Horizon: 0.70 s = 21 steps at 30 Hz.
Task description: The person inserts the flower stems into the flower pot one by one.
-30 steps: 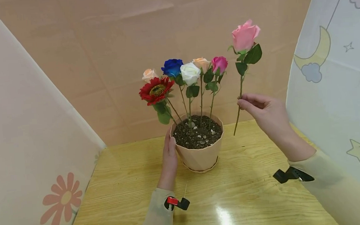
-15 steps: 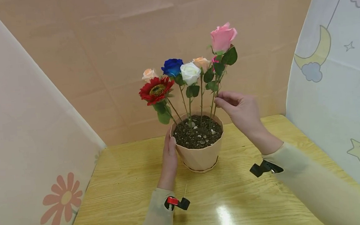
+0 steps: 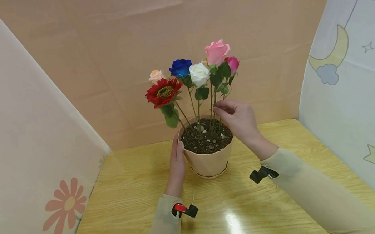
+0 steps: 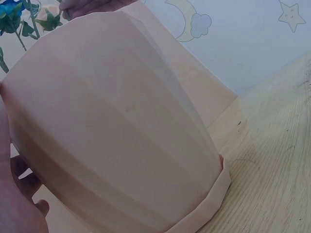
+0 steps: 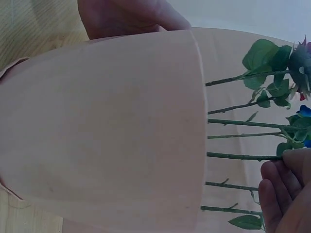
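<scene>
My right hand pinches the green stem of a light pink rose between thumb and fingertips, over the right part of a peach flowerpot. The stem's lower end reaches down to the dark soil among the other stems. On the pot's left side, my left hand holds the wall, thumb near the rim and fingers round the back. In the left wrist view, curled fingers show behind the pot. Also in the pot stand a red daisy-like flower, a blue rose and a white rose.
A deep pink rose and a small peach rose rise from the pot too. Another peach bloom is mostly hidden behind the light pink one. The pot's saucer rests on a wooden table, with cloth walls behind and at both sides.
My right hand has brought the light pink rose leftward from beside the pot and lowered it among the other stems. The left hand has kept its place on the pot.
</scene>
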Tool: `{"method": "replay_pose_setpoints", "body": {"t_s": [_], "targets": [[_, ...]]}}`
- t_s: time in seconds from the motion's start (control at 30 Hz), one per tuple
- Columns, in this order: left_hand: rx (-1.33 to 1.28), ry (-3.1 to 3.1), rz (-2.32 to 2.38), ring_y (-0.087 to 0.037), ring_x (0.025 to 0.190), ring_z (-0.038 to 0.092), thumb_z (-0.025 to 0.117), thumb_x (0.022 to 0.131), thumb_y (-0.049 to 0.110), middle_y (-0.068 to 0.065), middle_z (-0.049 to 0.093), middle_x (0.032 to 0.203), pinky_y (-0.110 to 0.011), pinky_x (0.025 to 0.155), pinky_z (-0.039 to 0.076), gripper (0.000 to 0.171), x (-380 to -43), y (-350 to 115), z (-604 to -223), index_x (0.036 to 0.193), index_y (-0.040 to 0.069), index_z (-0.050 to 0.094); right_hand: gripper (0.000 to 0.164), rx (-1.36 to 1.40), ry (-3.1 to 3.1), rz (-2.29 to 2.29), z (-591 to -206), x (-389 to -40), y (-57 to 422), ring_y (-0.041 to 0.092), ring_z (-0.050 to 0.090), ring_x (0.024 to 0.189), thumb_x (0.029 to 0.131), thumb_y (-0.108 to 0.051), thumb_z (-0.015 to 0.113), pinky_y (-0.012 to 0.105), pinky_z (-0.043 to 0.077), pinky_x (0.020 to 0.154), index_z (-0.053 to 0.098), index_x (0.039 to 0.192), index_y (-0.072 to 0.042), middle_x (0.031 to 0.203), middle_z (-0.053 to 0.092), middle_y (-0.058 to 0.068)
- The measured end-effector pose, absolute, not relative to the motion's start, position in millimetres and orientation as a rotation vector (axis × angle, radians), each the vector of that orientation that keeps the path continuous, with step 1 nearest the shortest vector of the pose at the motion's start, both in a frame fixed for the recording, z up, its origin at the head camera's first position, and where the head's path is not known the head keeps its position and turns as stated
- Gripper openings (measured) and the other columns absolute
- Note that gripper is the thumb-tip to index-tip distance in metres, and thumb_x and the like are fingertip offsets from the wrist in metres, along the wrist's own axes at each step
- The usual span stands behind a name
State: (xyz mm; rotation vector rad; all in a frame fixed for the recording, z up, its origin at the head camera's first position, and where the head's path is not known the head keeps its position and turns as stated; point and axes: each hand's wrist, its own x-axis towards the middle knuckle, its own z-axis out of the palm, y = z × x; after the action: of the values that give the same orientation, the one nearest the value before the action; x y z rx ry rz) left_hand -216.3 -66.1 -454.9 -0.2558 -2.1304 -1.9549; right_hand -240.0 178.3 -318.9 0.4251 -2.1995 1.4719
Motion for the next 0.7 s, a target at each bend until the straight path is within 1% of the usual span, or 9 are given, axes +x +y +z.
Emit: {"method": "replay_pose_setpoints", "body": {"t_s": [0.07,0.17,0.27,0.5,0.7], "targets": [[-0.248,-2.136,-1.949,-0.032,0.167,0.018,0.033,0.122,0.046,0.001,0.023,0.182,-0.064,0.131,0.018,0.056,-217,-66,-455,0.176,0.033,0.028,0.021,0.438,-2.203,1.464,-321,-242,176,0.031,0.078,0.088,0.105,-0.021,0.079,0.020,0.055,0.069,0.086,0.119,-0.007,0.105,0.084,0.008],[-0.245,-2.139,-1.939,-0.032,0.167,0.019,0.033,0.122,0.045,-0.001,0.024,0.182,-0.065,0.131,0.018,0.056,-218,-67,-455,0.176,0.031,0.029,0.020,0.452,-2.215,1.435,-325,-243,173,0.025,0.079,0.092,0.105,-0.020,0.079,0.019,0.056,0.076,0.086,0.119,-0.008,0.106,0.084,0.005],[-0.243,-2.139,-1.934,-0.032,0.167,0.019,0.033,0.122,0.043,-0.001,0.025,0.181,-0.064,0.132,0.018,0.055,-220,-66,-456,0.176,0.031,0.030,0.019,0.460,-2.236,1.398,-329,-244,172,0.020,0.079,0.092,0.105,-0.021,0.080,0.024,0.058,0.078,0.086,0.118,-0.009,0.107,0.084,0.004],[-0.245,-2.139,-1.931,-0.032,0.167,0.019,0.033,0.122,0.043,-0.001,0.025,0.181,-0.065,0.131,0.018,0.055,-220,-66,-455,0.176,0.031,0.030,0.019,0.477,-2.280,1.332,-337,-248,170,0.023,0.078,0.093,0.105,-0.020,0.079,0.041,0.061,0.081,0.086,0.120,-0.010,0.109,0.084,0.006],[-0.246,-2.134,-1.942,-0.033,0.167,0.018,0.033,0.122,0.044,-0.002,0.024,0.182,-0.064,0.131,0.019,0.056,-219,-66,-454,0.177,0.029,0.029,0.019,0.512,-2.293,1.280,-342,-249,166,0.024,0.078,0.090,0.105,-0.018,0.079,0.045,0.061,0.079,0.086,0.119,-0.007,0.108,0.084,0.008]]}}
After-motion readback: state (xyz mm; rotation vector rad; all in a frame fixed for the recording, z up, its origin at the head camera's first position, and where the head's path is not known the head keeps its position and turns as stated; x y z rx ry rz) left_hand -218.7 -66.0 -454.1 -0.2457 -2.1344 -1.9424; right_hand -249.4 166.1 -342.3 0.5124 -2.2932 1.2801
